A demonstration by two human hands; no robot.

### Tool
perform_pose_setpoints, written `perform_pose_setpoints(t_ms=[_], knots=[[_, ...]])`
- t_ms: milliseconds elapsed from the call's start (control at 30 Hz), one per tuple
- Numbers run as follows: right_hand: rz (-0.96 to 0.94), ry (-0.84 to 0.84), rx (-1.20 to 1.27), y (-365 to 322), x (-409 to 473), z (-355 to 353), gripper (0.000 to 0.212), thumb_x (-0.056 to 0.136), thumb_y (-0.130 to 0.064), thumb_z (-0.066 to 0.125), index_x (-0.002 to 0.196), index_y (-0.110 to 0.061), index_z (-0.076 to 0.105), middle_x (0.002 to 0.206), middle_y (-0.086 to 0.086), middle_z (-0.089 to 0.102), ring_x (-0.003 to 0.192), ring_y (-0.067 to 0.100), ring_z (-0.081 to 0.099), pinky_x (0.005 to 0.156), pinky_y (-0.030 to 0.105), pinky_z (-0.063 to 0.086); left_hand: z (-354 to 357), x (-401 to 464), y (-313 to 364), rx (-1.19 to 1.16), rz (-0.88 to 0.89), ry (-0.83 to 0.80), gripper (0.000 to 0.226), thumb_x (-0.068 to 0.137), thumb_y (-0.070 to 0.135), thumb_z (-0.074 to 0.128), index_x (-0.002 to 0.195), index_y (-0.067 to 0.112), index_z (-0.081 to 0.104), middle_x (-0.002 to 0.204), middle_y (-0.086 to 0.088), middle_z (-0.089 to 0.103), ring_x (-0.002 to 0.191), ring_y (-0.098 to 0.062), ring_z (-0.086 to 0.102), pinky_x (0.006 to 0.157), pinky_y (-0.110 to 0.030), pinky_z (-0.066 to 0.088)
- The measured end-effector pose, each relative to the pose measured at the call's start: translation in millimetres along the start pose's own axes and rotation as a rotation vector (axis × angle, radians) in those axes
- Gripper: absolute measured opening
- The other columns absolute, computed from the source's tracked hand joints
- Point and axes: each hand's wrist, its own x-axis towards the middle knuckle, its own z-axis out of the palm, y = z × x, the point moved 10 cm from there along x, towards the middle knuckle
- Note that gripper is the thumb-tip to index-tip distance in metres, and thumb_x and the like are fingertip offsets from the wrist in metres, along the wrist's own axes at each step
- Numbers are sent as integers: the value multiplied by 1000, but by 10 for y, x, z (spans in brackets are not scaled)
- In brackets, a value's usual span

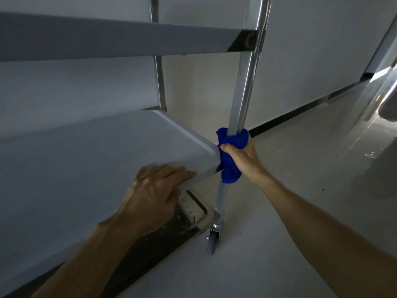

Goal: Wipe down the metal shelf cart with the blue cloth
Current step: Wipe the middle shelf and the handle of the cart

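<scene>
The blue cloth (229,157) is wrapped around the cart's near right upright post (240,91), right at the corner where the middle shelf (90,151) meets that post. The cloth bunches above and below the grip, with a loose end hanging down just under the shelf corner. The right hand (241,154) holds the cloth, its fingers curled round both cloth and post and the thumb pressing on the front of the fabric. The left hand (154,194) rests on the front edge of the middle shelf just left of the cloth, its fingers lying fairly straight over the top surface and the thumb tucked under the rim, so it clasps the edge. The metal shelf cart (129,37) fills the left of the view: an upper shelf crosses above as a grey band, the middle shelf sits below it, and a bottom shelf (189,214) shows under the left hand, darker and speckled with pale spots or droplets. At the foot of the post a small caster wheel (212,237) stands on the pale floor (279,211). Beyond the cart a light wall (311,50) runs back with a dark strip along its base.
</scene>
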Motion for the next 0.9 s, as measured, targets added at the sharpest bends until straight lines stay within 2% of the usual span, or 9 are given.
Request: perform_pose_setpoints(t_ms=[200, 267, 367, 500, 600, 667, 733, 833, 900], knots=[[3, 63, 1, 24, -32, -18, 52, 86, -9, 68, 131, -18, 43, 116, 4, 61, 105, 15, 62, 80, 25, 51, 22, -44, 115, 121, 41, 66, 50, 90, 28, 60, 138, 34, 48, 138, 6, 55, 129, -20, 49, 107, -52, 38], [-14, 89, -12, 29, -51, -22, 54, 86, -10, 69, 132, -18, 42, 117, 5, 61, 105, 15, 62, 83, 28, 52, 20, -87, 120, 142, 59, 91, 49, 93, 29, 56, 140, 36, 45, 141, 7, 53, 132, -18, 47, 109, -51, 37], [-62, 165, -4, 21, -83, -64, 53, 85, -17, 71, 130, -22, 45, 113, 0, 63, 100, 10, 63, 78, 25, 52, 20, -104, 124, 190, 124, 138, 49, 96, 29, 50, 144, 35, 41, 143, 6, 51, 132, -21, 47, 111, -48, 36], [-79, 216, -54, 20, -126, -51, 60, 80, -31, 72, 133, -17, 47, 114, 4, 66, 104, 17, 65, 88, 34, 54, 38, -74, 96, 225, 172, 177, 48, 99, 31, 44, 146, 36, 35, 144, 7, 49, 131, -22, 47, 109, -46, 39], [-73, 204, -147, -39, -196, -54, 47, 87, -30, 69, 125, -7, 52, 99, 5, 67, 92, 18, 67, 81, 33, 52, 42, -90, 117, 227, 174, 186, 48, 99, 29, 45, 145, 34, 35, 140, 5, 52, 125, -23, 52, 107, -44, 42], [-105, 128, -269, -158, -209, 6, 30, 94, -25, 62, 104, 4, 59, 85, 12, 63, 81, 22, 64, 78, 34, 50, 27, -99, 144, 253, 186, 203, 50, 98, 28, 46, 146, 35, 34, 138, 6, 53, 123, -23, 53, 105, -42, 44], [-89, 41, -357, -198, -205, 43, 28, 99, -28, 58, 94, -1, 59, 84, 12, 63, 81, 21, 63, 81, 33, 48, 3, -98, 163, 250, 195, 217, 49, 97, 27, 47, 145, 34, 36, 134, 6, 56, 118, -23, 57, 99, -41, 48], [31, -31, -320, -82, -252, 13, 43, 95, -46, 60, 121, -11, 55, 110, 6, 68, 105, 18, 65, 101, 39, 48, -43, -126, 204, 269, 203, 243, 48, 98, 29, 45, 144, 36, 35, 131, 8, 57, 113, -20, 59, 91, -37, 50], [100, -43, -215, 31, -312, 16, 54, 89, -56, 63, 132, -25, 52, 123, 3, 67, 115, 19, 62, 108, 45, 45, -60, -144, 229, 283, 214, 262, 47, 98, 31, 42, 144, 38, 33, 130, 10, 57, 111, -18, 59, 89, -34, 51]])
